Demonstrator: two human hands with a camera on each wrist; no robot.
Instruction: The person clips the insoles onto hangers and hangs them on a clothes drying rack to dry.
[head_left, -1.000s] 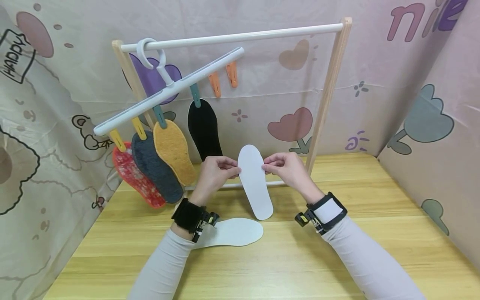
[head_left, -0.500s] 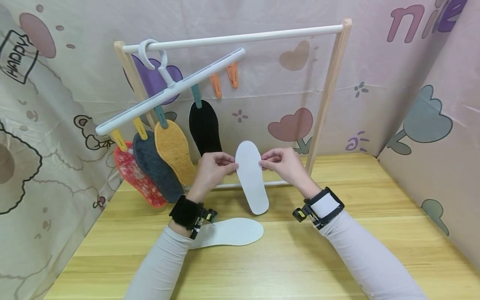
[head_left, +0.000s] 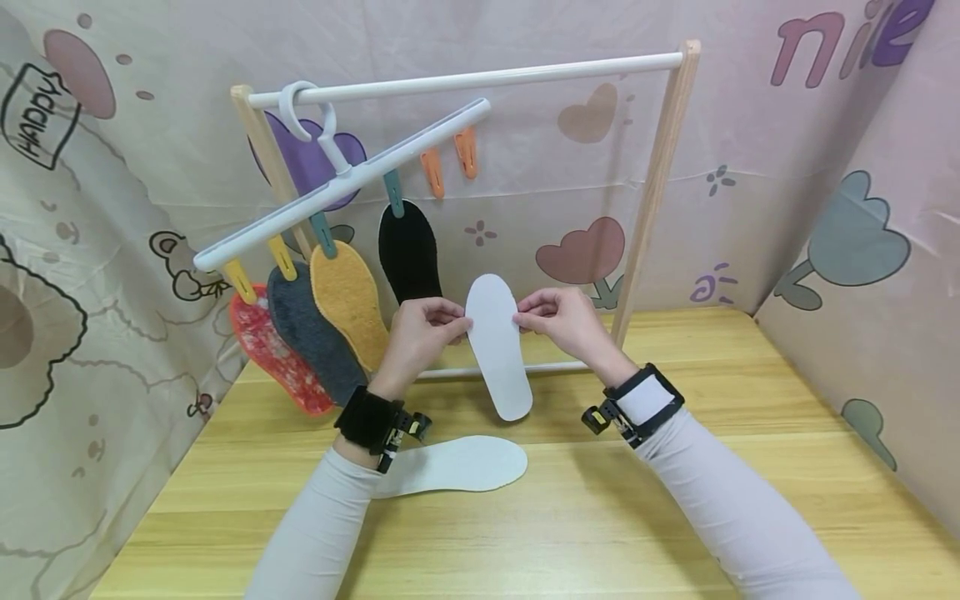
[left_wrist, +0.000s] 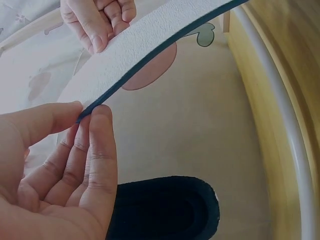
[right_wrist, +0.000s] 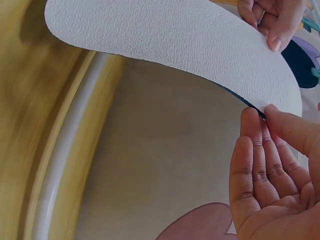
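Both hands hold a white insole [head_left: 498, 346] upright above the table, toe end up. My left hand [head_left: 422, 332] pinches its left edge and my right hand [head_left: 558, 319] pinches its right edge, thumb against fingers. In the left wrist view the white insole [left_wrist: 150, 50] shows a dark underside edge between thumb and forefinger. The right wrist view shows the white insole [right_wrist: 170, 45] pinched near its rim. A second white insole [head_left: 457, 464] lies flat on the wooden table [head_left: 600, 517], partly under my left forearm.
A wooden drying rack [head_left: 660, 183] with a white rail [head_left: 465, 79] carries a white clip hanger [head_left: 337, 179]. Red [head_left: 273, 354], grey [head_left: 311, 333], mustard [head_left: 348, 304] and black [head_left: 408, 250] insoles hang from its clips. Two orange clips [head_left: 448, 162] hang free. Patterned cloth walls surround the table.
Both hands have lifted the white insole a little higher and slightly left, toward the hanger. The insole on the table has not moved.
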